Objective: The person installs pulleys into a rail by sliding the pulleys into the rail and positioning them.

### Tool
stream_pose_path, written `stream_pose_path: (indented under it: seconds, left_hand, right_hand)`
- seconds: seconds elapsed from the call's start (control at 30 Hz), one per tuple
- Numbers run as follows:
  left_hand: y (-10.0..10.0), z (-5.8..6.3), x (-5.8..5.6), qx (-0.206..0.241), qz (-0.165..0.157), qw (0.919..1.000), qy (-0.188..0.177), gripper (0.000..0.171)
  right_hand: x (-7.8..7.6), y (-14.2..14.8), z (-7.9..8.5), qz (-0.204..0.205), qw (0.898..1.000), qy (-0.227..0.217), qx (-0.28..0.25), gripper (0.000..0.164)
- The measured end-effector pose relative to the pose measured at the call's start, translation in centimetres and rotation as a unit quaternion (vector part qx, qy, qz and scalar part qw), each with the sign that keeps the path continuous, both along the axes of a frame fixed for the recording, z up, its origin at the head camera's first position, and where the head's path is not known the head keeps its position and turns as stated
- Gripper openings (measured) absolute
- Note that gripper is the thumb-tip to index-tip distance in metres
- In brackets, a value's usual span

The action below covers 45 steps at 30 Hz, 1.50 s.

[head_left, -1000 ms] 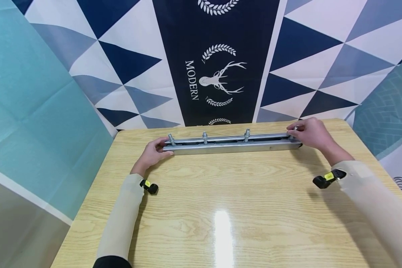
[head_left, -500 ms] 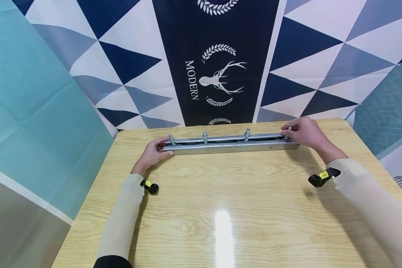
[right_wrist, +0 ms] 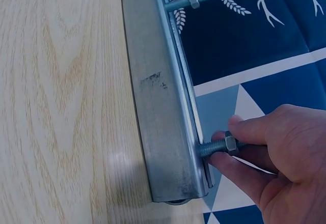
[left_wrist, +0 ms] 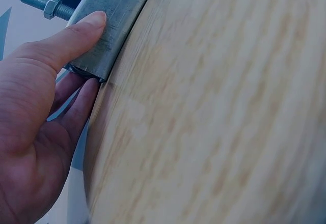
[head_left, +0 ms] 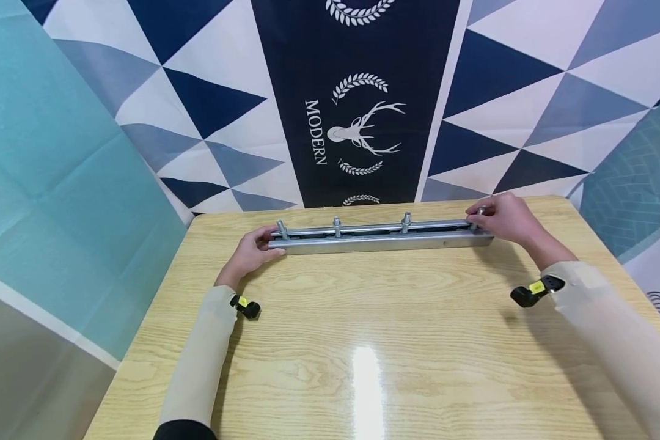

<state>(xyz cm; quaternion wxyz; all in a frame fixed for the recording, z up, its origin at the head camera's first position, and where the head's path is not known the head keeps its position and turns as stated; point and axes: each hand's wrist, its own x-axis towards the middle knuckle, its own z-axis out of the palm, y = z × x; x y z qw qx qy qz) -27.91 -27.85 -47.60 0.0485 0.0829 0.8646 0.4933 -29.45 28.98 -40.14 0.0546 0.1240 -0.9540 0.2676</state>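
Observation:
A long grey metal channel rail (head_left: pixel 374 245) lies across the far part of the table, its slot facing up. Three threaded bolts with nuts stand up from the slot: a left bolt (head_left: pixel 282 230), a middle bolt (head_left: pixel 337 227) and a further bolt (head_left: pixel 406 223). My left hand (head_left: pixel 249 253) holds the rail's left end, thumb (left_wrist: pixel 91 25) on the near side and fingers at the end. At the right end my right hand (head_left: pixel 510 217) pinches another bolt (right_wrist: pixel 211 147) between thumb and fingers, close to its hex nut (right_wrist: pixel 231 141). That bolt also rises from the slot.
The wood-grain table (head_left: pixel 308 330) reaches toward me in front of the rail. Close behind stands a patterned cloth backdrop (head_left: pixel 357 91). A light blue panel (head_left: pixel 60 153) borders the left side. Small black cameras sit on both wrists.
My right hand slid the end bolt left along the rail, then slightly back right. A dark piece that stuck out of the rail's right end is no longer visible. My left hand stayed put.

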Motion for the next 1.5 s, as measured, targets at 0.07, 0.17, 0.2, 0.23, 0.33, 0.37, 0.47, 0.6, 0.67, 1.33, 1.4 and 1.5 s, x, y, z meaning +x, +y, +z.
stream_pose_path:
  seconds: [0.07,0.17,0.2,0.23,0.33,0.37,0.47,0.6,0.67,1.33,1.4,1.5]
  left_hand:
    - [-0.1,0.0,0.0,0.000,0.001,1.0000,0.000,0.069]
    - [-0.1,-0.2,-0.1,0.000,0.001,1.0000,-0.003,0.069]
    - [-0.1,-0.2,-0.1,0.001,0.001,1.0000,-0.005,0.070]
    - [-0.1,-0.2,-0.1,0.000,0.001,1.0000,-0.006,0.070]
    - [-0.1,-0.3,-0.2,0.000,0.002,1.0000,-0.009,0.071]
    - [0.0,-0.3,-0.2,-0.002,0.003,0.9999,-0.010,0.071]
    - [0.3,0.4,0.2,-0.012,0.006,0.9998,-0.015,0.069]
    - [0.9,1.5,0.9,-0.021,0.007,0.9996,-0.018,0.067]
    - [0.7,1.4,0.9,-0.017,0.005,0.9997,-0.016,0.067]
    - [-0.1,0.1,-0.1,-0.006,0.004,0.9999,-0.011,0.070]
    - [-0.1,0.1,0.0,-0.006,0.002,0.9999,-0.010,0.069]
    - [0.0,0.1,-0.1,-0.004,0.001,0.9999,-0.010,0.069]
  right_hand:
    - [0.0,0.0,0.0,0.002,1.000,0.003,0.000,0.014]
    - [0.0,0.0,0.0,0.001,1.000,0.001,-0.001,0.014]
    - [0.0,0.0,0.0,0.001,1.000,-0.001,-0.001,0.014]
    - [0.1,0.0,0.0,0.001,1.000,-0.002,-0.001,0.015]
    - [0.1,-0.1,0.1,0.000,1.000,-0.005,-0.001,0.016]
    - [0.1,-0.2,0.2,0.000,1.000,-0.006,-0.002,0.016]
    - [0.2,-0.3,0.2,0.003,1.000,-0.007,-0.004,0.016]
    - [0.1,-0.3,0.0,0.005,1.000,-0.007,-0.004,0.017]
    - [0.0,-0.3,-0.1,0.004,1.000,-0.007,-0.003,0.017]
    - [-0.1,-0.8,-0.2,0.007,1.000,0.011,-0.004,0.016]
    - [0.0,-0.8,-0.1,0.006,1.000,0.006,-0.003,0.016]
    - [0.0,-0.8,-0.1,0.007,1.000,0.002,0.000,0.017]
